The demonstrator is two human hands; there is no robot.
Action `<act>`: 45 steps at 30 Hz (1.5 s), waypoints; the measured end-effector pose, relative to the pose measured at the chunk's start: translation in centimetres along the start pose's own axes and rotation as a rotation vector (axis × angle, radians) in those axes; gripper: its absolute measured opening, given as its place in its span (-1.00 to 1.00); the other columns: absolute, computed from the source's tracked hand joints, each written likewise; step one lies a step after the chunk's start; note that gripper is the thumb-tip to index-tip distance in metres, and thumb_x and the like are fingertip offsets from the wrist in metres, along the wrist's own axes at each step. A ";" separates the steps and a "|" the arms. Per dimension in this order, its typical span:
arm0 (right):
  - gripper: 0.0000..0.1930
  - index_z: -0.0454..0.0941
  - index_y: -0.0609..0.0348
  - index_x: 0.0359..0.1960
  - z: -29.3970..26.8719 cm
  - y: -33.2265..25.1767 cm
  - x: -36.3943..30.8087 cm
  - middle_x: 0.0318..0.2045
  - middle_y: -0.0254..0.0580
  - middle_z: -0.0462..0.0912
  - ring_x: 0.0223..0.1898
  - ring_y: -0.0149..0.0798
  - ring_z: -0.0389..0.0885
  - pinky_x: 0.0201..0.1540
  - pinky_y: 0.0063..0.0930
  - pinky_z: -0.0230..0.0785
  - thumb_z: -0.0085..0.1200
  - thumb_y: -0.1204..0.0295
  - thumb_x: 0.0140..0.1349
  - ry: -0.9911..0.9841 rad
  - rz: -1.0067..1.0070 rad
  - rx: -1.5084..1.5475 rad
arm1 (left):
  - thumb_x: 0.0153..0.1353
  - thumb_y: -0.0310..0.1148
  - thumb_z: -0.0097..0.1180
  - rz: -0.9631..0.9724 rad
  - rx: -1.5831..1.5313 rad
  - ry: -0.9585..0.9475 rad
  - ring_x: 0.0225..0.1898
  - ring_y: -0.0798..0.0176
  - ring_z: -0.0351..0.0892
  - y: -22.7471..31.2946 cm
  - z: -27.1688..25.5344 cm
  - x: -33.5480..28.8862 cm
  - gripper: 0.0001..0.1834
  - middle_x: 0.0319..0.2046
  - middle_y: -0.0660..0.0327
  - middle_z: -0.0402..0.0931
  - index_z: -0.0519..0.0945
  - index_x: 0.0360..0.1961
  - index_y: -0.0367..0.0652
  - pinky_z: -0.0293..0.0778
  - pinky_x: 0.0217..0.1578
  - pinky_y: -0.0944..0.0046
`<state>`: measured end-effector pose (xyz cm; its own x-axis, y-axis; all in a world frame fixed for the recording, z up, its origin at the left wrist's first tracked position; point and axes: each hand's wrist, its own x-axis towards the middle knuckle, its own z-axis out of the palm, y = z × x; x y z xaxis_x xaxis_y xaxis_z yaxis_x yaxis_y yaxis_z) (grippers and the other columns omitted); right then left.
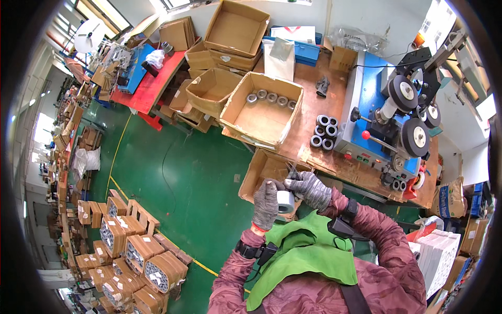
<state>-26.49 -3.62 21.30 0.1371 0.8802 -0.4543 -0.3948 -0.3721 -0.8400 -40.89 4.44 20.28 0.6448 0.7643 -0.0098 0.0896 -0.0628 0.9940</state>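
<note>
Both my hands wear grey knitted gloves and are close together in front of my green apron [314, 240]. My left hand [265, 205] has its fingers bent and pressed together. What they pinch is too small to make out. A white roll [285, 202] with an open core sits between the hands, right beside the left fingers; which hand bears it is hidden. My right hand [310, 190] is closed above the roll, and a thin, pointed, greyish tool [293, 169] sticks out past its fingers. Behind the hands stands an open cardboard box [261, 166].
On the wooden bench [308, 99], a carton [261, 125] holds several metal rings. Dark rings [324, 131] stand grouped beside a blue machine [361, 120] with black wheels. More cartons [235, 29] are stacked at the back. Packed boxes [141, 251] sit on the green floor at left.
</note>
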 end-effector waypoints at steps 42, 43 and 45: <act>-0.58 0.40 0.24 -0.24 -0.4 13.4 4.4 -0.58 -0.30 0.46 -0.71 -0.49 0.33 -0.64 -0.62 0.27 -0.18 0.07 0.26 -0.162 0.367 0.104 | 0.06 -0.39 0.12 -0.749 -0.321 0.414 -0.25 0.40 0.42 -13.0 -2.2 -5.1 -0.66 -0.27 0.26 0.49 0.49 -0.13 -0.31 0.34 -0.19 0.42; -0.59 0.41 0.22 -0.24 -0.3 13.4 4.5 -0.56 -0.30 0.47 -0.70 -0.48 0.34 -0.62 -0.62 0.28 -0.18 0.07 0.26 -0.155 0.374 0.072 | 0.05 -0.38 0.12 -0.795 -0.324 0.428 -0.27 0.40 0.41 -13.2 -2.2 -5.1 -0.65 -0.29 0.27 0.49 0.50 -0.13 -0.32 0.34 -0.21 0.42; -0.60 0.41 0.21 -0.24 -0.1 14.1 4.9 -0.57 -0.31 0.47 -0.70 -0.49 0.34 -0.62 -0.63 0.29 -0.17 0.07 0.26 -0.134 0.372 0.079 | 0.04 -0.38 0.12 -0.795 -0.335 0.432 -0.29 0.41 0.41 -14.0 -2.2 -5.4 -0.66 -0.30 0.27 0.49 0.50 -0.14 -0.32 0.34 -0.23 0.42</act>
<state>-31.29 -4.65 7.19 -0.1455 0.7222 -0.6762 -0.4642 -0.6534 -0.5980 -47.29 2.62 6.69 0.1481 0.6789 -0.7192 0.1152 0.7104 0.6943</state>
